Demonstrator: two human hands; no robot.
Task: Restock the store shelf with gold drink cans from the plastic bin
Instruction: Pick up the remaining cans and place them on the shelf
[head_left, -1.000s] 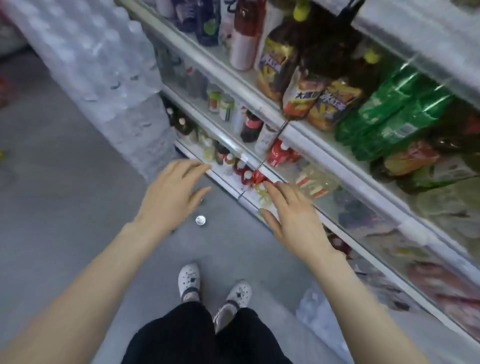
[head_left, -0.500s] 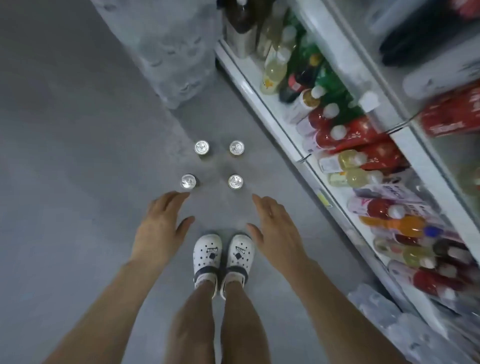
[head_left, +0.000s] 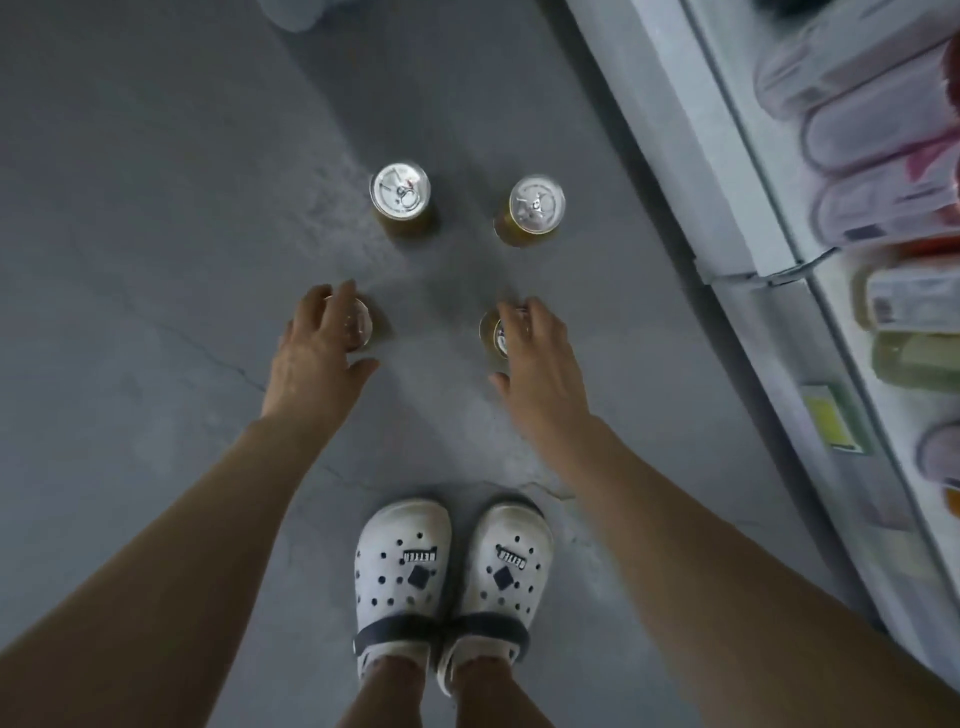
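Several gold drink cans stand upright on the grey floor in a square. The far-left can (head_left: 400, 196) and the far-right can (head_left: 536, 207) are uncovered, silver tops up. My left hand (head_left: 317, 351) is spread over the near-left can (head_left: 364, 326), fingers across its top and thumb apart. In the same way, my right hand (head_left: 535, 358) covers most of the near-right can (head_left: 491, 332). Neither hand has closed around its can. The store shelf (head_left: 727, 156) runs along the right edge. No plastic bin is in view.
My two white clogs (head_left: 402, 571) stand together just behind the cans. Bottles lie on the low shelf (head_left: 883, 130) at the right, and a yellow price tag (head_left: 831, 421) is on its front rail. A wrapped pack corner (head_left: 296, 13) shows at the top.
The view dropped from the shelves to the floor. Both hands moved down and forward, from in front of my feet to over the two near cans.
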